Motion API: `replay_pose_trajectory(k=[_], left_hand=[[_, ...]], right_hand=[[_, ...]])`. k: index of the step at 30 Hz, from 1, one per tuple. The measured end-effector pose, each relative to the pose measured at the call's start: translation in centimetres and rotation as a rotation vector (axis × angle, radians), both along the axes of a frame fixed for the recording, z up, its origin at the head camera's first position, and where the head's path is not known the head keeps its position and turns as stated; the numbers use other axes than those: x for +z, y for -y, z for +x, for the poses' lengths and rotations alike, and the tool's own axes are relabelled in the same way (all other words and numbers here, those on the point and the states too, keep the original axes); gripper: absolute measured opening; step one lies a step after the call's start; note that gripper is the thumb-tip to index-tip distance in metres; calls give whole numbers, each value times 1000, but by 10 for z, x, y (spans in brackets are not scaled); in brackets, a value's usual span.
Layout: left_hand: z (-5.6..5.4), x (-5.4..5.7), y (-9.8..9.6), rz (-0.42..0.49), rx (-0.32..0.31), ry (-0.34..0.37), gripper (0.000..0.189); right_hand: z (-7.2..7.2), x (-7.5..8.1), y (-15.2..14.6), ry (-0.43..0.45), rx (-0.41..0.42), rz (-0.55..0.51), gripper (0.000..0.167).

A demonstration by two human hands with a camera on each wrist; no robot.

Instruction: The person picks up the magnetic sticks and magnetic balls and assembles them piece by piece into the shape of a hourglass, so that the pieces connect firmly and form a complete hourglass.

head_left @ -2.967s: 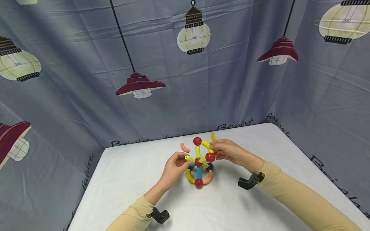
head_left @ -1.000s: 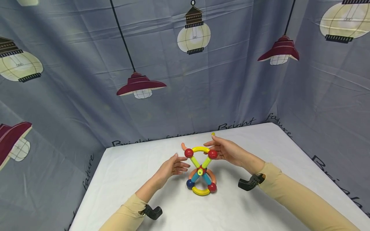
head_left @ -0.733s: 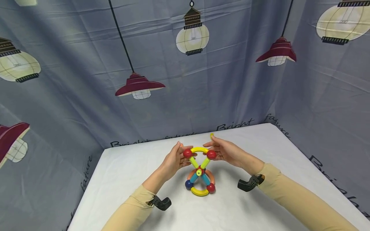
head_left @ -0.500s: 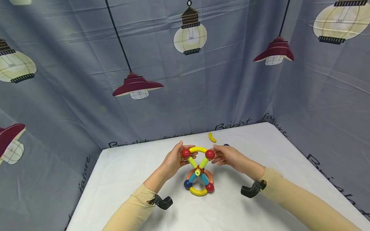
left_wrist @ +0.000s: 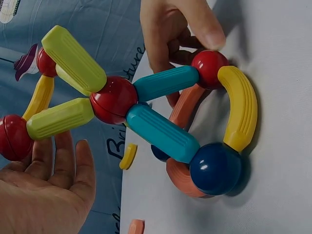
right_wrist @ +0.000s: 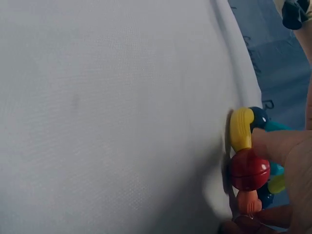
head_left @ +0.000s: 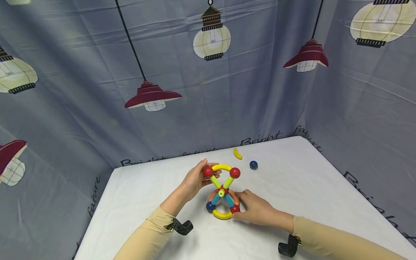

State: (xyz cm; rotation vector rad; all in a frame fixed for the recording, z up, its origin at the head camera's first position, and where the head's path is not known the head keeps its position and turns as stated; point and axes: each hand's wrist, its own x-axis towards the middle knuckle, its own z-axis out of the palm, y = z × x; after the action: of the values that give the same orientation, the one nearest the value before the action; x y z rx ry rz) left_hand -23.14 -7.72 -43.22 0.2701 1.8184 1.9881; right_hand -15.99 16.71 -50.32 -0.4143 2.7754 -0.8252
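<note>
A magnetic ball-and-stick model (head_left: 221, 192) stands on the white table. Light green sticks and a yellow arc with two red balls form its upper part; blue sticks, curved yellow and orange pieces and more balls make up the base. My left hand (head_left: 193, 181) is beside the upper left red ball (head_left: 208, 172), its fingers extended behind it in the left wrist view. At the base, my right hand (head_left: 256, 209) holds the lower red ball (right_wrist: 249, 169) between thumb and fingers, with the fingers near the orange curved stick (right_wrist: 247, 202).
Behind the model lie a loose yellow curved stick (head_left: 237, 154) and a dark blue ball (head_left: 253, 165). A loose orange piece (left_wrist: 136, 227) shows low in the left wrist view. A patterned grey-blue curtain (head_left: 182, 126) hangs behind the white table (head_left: 146, 187).
The model was turned between three and one seconds ago. My left hand came in to the upper left ball. My right hand dropped from the upper right ball to the base, uncovering the blue ball.
</note>
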Motion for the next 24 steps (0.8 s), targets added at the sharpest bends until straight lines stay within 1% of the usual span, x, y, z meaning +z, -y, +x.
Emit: replay_pose_trajectory(k=[3,7,9,12,15,17,20,24], left_hand=[[0,0,3,-6,0,0,62],[0,1,11,-17,18,-1,63],[0,2,16,-25,44,5,61],[0,4,24,-46,106,31,54],[0,4,34,-88,156,48,47],[0,4,41,-120,173,52,45],[1,5,52,-147,187,52,48],[3,8,65,-163,202,53,48]], right_hand=[[-2,-1,4,-28,7,5,80],[-10,-2,8,-25,25,-12,74],[-15,-2,10,-20,47,-27,70],[-23,-1,12,-14,98,-61,63],[-33,-1,15,-9,148,-105,56],[-40,-1,18,1,165,-128,52],[-52,-2,25,2,160,-147,45],[-70,-4,35,-20,152,-154,37]])
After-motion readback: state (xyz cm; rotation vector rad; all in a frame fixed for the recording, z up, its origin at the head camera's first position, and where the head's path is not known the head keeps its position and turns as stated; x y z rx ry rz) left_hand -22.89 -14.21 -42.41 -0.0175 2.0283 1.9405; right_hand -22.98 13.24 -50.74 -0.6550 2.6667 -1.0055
